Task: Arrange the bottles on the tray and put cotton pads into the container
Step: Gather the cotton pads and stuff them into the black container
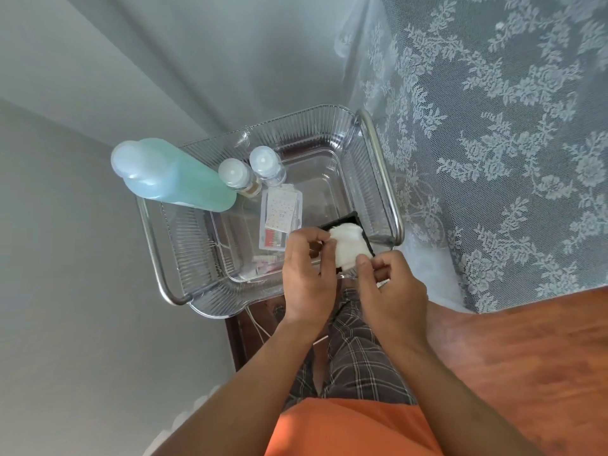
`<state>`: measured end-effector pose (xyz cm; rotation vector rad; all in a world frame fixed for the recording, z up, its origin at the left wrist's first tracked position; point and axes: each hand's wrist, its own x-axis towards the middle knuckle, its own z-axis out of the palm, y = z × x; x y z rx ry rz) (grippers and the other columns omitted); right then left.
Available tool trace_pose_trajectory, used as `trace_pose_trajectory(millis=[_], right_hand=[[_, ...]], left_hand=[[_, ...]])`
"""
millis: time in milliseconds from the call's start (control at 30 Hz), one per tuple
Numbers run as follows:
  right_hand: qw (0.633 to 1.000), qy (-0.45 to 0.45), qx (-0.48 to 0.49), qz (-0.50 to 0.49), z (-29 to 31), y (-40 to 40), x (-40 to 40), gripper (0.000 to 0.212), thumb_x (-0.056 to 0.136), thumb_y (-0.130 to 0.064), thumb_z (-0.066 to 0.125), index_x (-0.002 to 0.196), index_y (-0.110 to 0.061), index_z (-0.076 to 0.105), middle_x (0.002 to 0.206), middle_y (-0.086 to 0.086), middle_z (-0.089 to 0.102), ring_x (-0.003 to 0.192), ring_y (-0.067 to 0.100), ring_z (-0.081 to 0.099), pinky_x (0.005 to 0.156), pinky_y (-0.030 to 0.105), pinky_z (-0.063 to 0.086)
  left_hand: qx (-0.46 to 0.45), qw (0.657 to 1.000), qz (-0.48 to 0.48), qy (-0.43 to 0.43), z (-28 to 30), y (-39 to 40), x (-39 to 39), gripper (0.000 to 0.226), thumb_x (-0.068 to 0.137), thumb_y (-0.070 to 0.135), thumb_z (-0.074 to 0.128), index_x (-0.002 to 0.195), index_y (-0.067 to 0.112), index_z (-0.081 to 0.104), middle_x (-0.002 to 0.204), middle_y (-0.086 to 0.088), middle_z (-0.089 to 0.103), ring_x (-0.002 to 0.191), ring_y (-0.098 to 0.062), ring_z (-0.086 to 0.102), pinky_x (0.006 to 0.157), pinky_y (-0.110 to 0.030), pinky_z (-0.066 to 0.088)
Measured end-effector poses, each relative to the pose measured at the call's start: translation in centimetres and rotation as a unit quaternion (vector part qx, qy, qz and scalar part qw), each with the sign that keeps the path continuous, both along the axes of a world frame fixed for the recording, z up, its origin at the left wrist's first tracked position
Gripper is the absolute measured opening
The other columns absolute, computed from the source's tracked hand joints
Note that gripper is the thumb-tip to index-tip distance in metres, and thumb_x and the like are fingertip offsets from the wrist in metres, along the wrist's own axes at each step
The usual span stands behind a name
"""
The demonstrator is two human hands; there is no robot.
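Clothing: orange shirt [348, 429] nearest the camera, plaid trousers [355, 357] below it, over a wooden floor [526, 357].
Left hand: left hand [307, 274] at the tray's near edge, its fingers curled and pinching the left side of the white cotton pads [348, 246].
Right hand: right hand [391, 287] just beside the left one, thumb and fingers pressed on the lower right corner of the same pads.
Cotton pads: a small white wad, held between both hands and lying over the black container [343, 221]; whether it rests fully inside cannot be told.
Container: black, square, in the tray's near right corner, mostly covered by the pads.
Tray: clear ribbed tray [197, 258] with metal handles [383, 172] on its left and right sides.
Large bottle: tall bottle of green liquid [184, 179] with a white cap, upright at the far left corner.
Small bottles: two small clear bottles [235, 174] [266, 164] with white caps, upright, side by side, just right of the large one.
Packet: flat clear packet [279, 215] with printed dots, lying mid-tray, between the small bottles and the container.
Surroundings: lace curtain [493, 143] on the right, plain wall [82, 225] on the left.
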<state>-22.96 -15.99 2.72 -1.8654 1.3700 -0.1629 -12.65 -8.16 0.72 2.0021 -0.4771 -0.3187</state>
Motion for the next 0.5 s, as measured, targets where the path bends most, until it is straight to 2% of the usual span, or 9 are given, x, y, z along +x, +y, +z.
trace_pose_trajectory(millis=[133, 200, 267, 333, 400, 500], right_hand=[[0.990, 0.016, 0.093, -0.104, -0.1, 0.1, 1.4, 0.034, 0.090, -0.061, 0.064, 0.077, -0.029, 0.059, 0.068, -0.018, 0.068, 0.066, -0.002, 0.063, 0.060, 0.031, 0.047], [0.980, 0.024, 0.132, -0.149, -0.1, 0.0, 2.1, 0.037, 0.087, -0.062, 0.063, 0.076, -0.027, 0.059, 0.070, -0.024, 0.069, 0.063, -0.003, 0.063, 0.055, 0.030, 0.044], [0.972, 0.034, 0.153, -0.176, 0.0, 0.0, 2.5, 0.036, 0.084, -0.064, 0.062, 0.078, -0.028, 0.060, 0.067, -0.018, 0.069, 0.060, -0.001, 0.064, 0.052, 0.029, 0.042], [0.964, 0.038, 0.170, -0.201, 0.0, -0.1, 2.9, 0.034, 0.082, -0.063, 0.062, 0.080, -0.029, 0.058, 0.065, -0.008, 0.069, 0.057, 0.006, 0.065, 0.053, 0.031, 0.044], [0.962, 0.052, 0.173, -0.205, 0.0, -0.2, 3.2, 0.031, 0.083, -0.061, 0.061, 0.083, -0.030, 0.056, 0.067, -0.006, 0.070, 0.058, 0.011, 0.066, 0.050, 0.030, 0.042], [0.965, 0.032, 0.163, -0.205, 0.2, 0.1, 3.4, 0.026, 0.089, -0.054, 0.063, 0.089, -0.030, 0.053, 0.064, -0.006, 0.074, 0.043, 0.009, 0.065, 0.037, 0.018, 0.039]], left_hand=[[0.016, 0.997, 0.032, 0.074, -0.4, 0.0, -0.5, 0.038, 0.092, 0.023, 0.076, 0.118, 0.023, 0.048, 0.113, 0.002, 0.054, 0.105, -0.022, 0.059, 0.085, -0.039, 0.056], [0.013, 0.991, 0.031, 0.131, -0.5, 0.1, -0.5, 0.043, 0.090, 0.026, 0.077, 0.120, 0.023, 0.047, 0.116, 0.000, 0.056, 0.108, -0.019, 0.060, 0.081, -0.023, 0.056], [0.007, 0.982, 0.033, 0.188, -0.4, 0.1, -0.2, 0.046, 0.088, 0.030, 0.079, 0.121, 0.027, 0.046, 0.115, 0.003, 0.057, 0.106, -0.013, 0.062, 0.077, -0.015, 0.054], [0.021, 0.974, 0.033, 0.222, -0.3, -0.2, 0.2, 0.049, 0.086, 0.033, 0.080, 0.120, 0.032, 0.045, 0.114, 0.008, 0.057, 0.103, -0.007, 0.063, 0.079, -0.018, 0.056], [0.046, 0.970, 0.035, 0.234, -0.3, -0.5, 0.5, 0.051, 0.085, 0.033, 0.080, 0.121, 0.034, 0.044, 0.114, 0.010, 0.056, 0.101, -0.007, 0.063, 0.082, -0.025, 0.058], [0.082, 0.964, 0.042, 0.249, -0.4, -1.0, 1.0, 0.051, 0.082, 0.032, 0.078, 0.120, 0.034, 0.044, 0.114, 0.011, 0.056, 0.102, -0.015, 0.064, 0.089, -0.039, 0.057]])
